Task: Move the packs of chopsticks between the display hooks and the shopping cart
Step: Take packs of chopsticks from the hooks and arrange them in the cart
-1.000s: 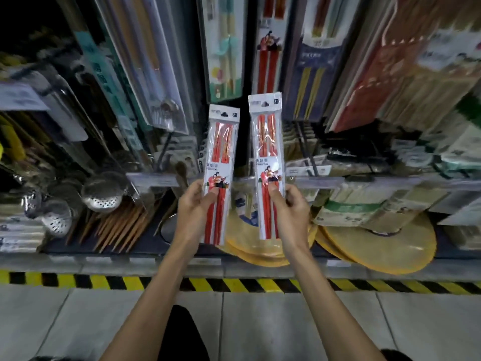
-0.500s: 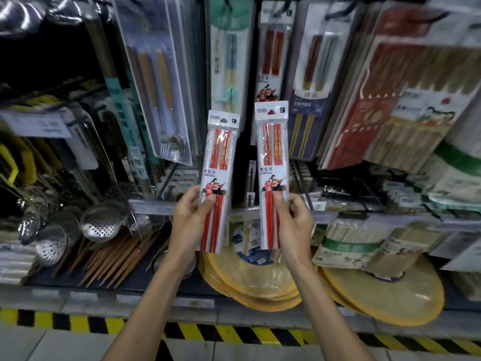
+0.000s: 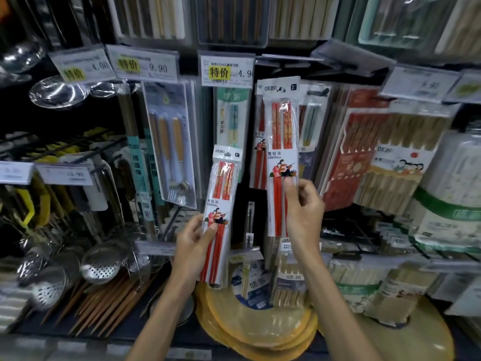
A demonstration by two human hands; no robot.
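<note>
The right hand [image 3: 303,212] pinches one chopstick pack [image 3: 282,157] high against the hooked matching pack [image 3: 260,142], likely to hang it. The left hand's [image 3: 192,246] grip holds a second pack [image 3: 221,217] lower, in reserve.

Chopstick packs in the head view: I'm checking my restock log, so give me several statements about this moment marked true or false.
1. The left hand and right hand each hold one pack. True.
2. The right pack is held higher than the left pack. True.
3. Both packs hold green chopsticks. False: the chopsticks are red.
4. The metal skimmers sit at the lower right of the view. False: they are at the lower left.
5. A price tag with a yellow mark sits above and left of the right pack. True.
</note>
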